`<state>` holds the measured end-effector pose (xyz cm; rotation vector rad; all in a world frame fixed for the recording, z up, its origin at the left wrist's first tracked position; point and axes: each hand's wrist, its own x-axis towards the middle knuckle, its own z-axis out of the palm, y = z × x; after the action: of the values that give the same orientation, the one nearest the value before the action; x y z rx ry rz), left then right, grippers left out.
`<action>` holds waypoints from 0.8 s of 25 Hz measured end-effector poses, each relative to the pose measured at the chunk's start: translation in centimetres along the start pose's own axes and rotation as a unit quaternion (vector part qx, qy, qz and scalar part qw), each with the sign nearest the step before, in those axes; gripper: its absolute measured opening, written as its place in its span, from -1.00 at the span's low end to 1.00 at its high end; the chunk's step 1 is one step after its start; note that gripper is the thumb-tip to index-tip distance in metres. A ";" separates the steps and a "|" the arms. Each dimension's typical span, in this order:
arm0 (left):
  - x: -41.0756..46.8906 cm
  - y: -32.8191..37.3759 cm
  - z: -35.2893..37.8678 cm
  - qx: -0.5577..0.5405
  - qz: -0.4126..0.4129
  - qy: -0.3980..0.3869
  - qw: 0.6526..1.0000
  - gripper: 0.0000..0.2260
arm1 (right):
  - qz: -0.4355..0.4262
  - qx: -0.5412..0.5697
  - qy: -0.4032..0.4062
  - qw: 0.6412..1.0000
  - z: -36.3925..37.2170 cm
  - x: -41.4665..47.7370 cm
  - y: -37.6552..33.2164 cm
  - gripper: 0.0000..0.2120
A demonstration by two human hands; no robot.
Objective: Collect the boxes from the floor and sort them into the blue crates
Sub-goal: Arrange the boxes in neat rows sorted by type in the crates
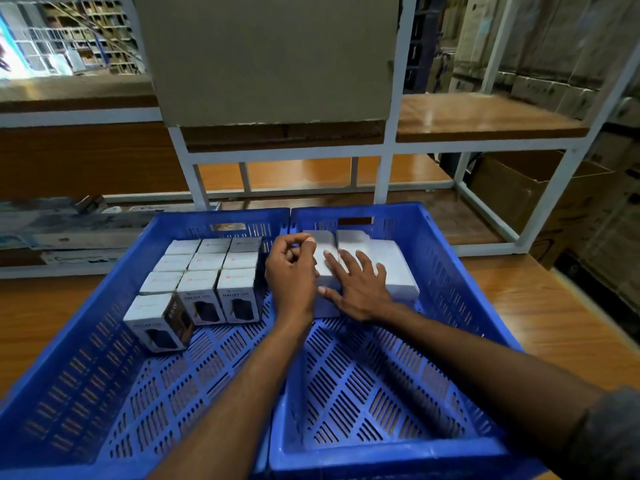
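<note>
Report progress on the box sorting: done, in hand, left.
Done: rows of small boxes stand in the left crate, larger white boxes at the right crate's far end. In hand: the right hand lies flat on the white boxes, the left hand curled beside them. Left: both crates have bare floor nearer the person; no uncollected boxes are in view.

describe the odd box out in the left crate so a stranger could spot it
Of the two blue crates side by side, take the left blue crate, with rows of small white-topped boxes at its far end. The odd box is nearest the camera, at that block's front left corner. Unlike its neighbours it sits askew, showing a dark side marked 65W.
</note>
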<state>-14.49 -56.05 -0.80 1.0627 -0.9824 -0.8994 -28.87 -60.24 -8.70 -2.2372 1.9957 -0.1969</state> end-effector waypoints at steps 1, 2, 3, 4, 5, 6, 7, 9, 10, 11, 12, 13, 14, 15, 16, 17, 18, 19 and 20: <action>0.1 0.1 0.1 -0.002 -0.002 0.006 1.000 -0.97 | -0.002 -0.002 -0.003 1.000 0.0 0.1 0.1 -0.24; 0.0 0.3 0.1 -0.004 -0.003 0.011 1.000 -0.96 | -0.005 0.004 -0.005 1.000 -0.1 0.1 0.1 -0.22; 0.0 0.6 0.0 -0.007 -0.004 0.015 1.000 -0.96 | -0.013 0.020 -0.003 1.000 -0.4 0.1 0.0 -0.18; 0.0 1.0 -0.3 -0.013 -0.006 0.019 1.000 -0.95 | -0.020 0.042 0.006 0.999 -0.9 0.0 0.1 -0.12; 0.1 1.5 -0.7 -0.020 -0.010 0.019 1.000 -0.95 | -0.022 0.060 0.020 0.998 -1.6 -0.2 0.4 -0.05; 0.4 2.0 -1.4 -0.023 -0.018 0.012 0.999 -0.96 | -0.018 0.064 0.032 0.997 -2.4 -0.3 1.0 0.02; 0.8 2.4 -2.2 -0.022 -0.033 0.001 0.999 -0.97 | -0.011 0.051 0.036 0.998 -3.4 -0.6 1.6 0.07; 1.9 3.1 -4.0 -0.013 -0.072 -0.018 0.997 -0.97 | 0.012 0.005 0.049 0.999 -5.0 -1.1 2.7 0.05; 2.5 3.3 -5.0 -0.002 -0.093 -0.026 0.995 -0.96 | 0.018 -0.009 0.068 0.997 -5.5 -1.5 2.9 -0.04; 3.1 3.4 -5.9 0.013 -0.113 -0.039 0.993 -0.96 | 0.011 -0.009 0.096 0.995 -5.7 -1.8 3.0 -0.17; 3.4 3.4 -6.8 0.034 -0.128 -0.054 0.990 -0.95 | -0.010 0.005 0.130 0.991 -5.8 -2.2 2.6 -0.33; 3.6 3.3 -7.6 0.056 -0.137 -0.068 0.987 -0.94 | -0.031 0.035 0.164 0.985 -5.8 -2.4 2.1 -0.49; 3.7 3.2 -8.4 0.074 -0.144 -0.080 0.984 -0.94 | -0.046 0.076 0.187 0.978 -5.9 -2.6 1.1 -0.62; 3.5 3.1 -9.0 0.088 -0.148 -0.090 0.981 -0.94 | -0.053 0.118 0.200 0.971 -6.0 -2.8 -0.1 -0.71; 3.4 2.9 -9.4 0.101 -0.152 -0.100 0.978 -0.94 | -0.057 0.156 0.207 0.964 -6.2 -2.8 -1.4 -0.77; 3.2 2.9 -9.8 0.110 -0.156 -0.106 0.976 -0.93 | -0.063 0.185 0.213 0.957 -6.4 -2.7 -3.0 -0.82; 3.2 2.9 -10.1 0.115 -0.156 -0.107 0.975 -0.93 | -0.070 0.207 0.221 0.950 -6.7 -2.7 -4.5 -0.85; 3.2 3.3 -10.4 0.125 -0.151 -0.106 0.975 -0.93 | -0.078 0.225 0.231 0.944 -6.9 -2.8 -6.1 -0.86; 3.3 4.0 -11.0 0.143 -0.140 -0.108 0.974 -0.93 | -0.090 0.240 0.239 0.937 -7.1 -3.0 -7.6 -0.86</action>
<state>-2.68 -55.16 1.67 1.3936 -1.1883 -1.1445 -23.09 -56.55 -0.32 -2.1666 1.6600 -1.2103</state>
